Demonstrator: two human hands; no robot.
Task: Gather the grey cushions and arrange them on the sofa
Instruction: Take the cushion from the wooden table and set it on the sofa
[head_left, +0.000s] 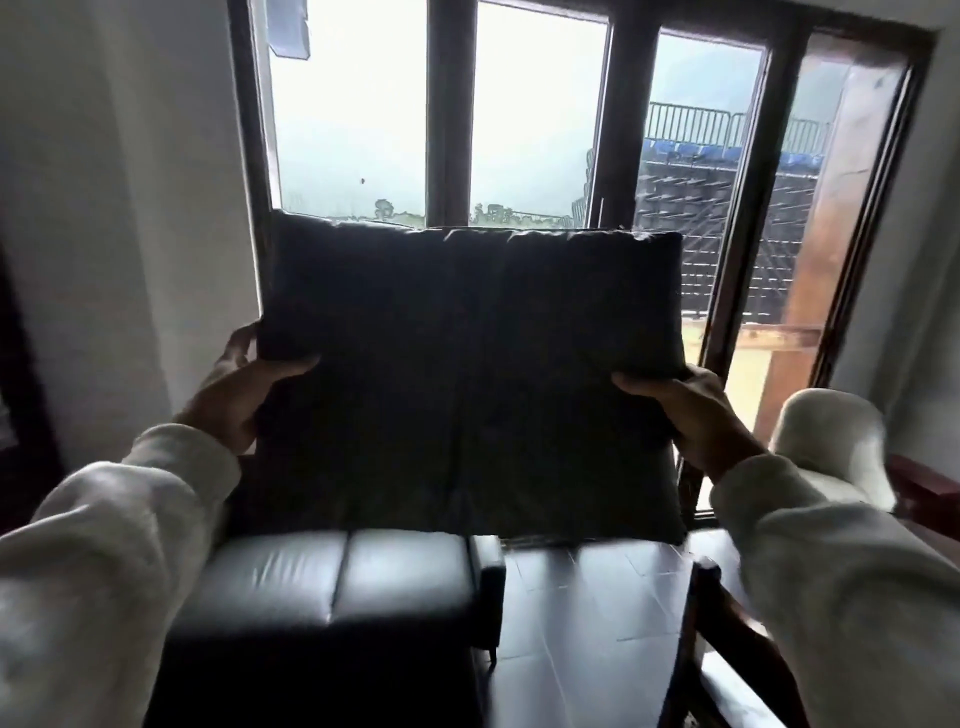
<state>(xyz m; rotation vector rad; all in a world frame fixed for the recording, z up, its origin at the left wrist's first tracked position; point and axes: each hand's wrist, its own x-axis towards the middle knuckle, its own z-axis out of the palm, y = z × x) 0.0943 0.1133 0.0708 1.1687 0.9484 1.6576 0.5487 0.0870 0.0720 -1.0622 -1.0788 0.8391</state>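
Head view shows the left hand (244, 387) and the right hand (698, 415) each pinching a side edge of the grey cushion (467, 374), thumbs pressed onto the near face and fingers curled round behind. The cushion hangs upright in the air over the dark sofa (337, 587), in front of the window (519, 130). To seat it well, I would lower both hands evenly, stand it against the backrest with its centre seam vertical, and let go only once it leans steadily. The cushion itself hides the backrest, so placement must be felt rather than seen. On the right, a wooden chair frame (727, 629) and a pale padded chair (826, 441) stand near the right arm across tiled floor (597, 597).
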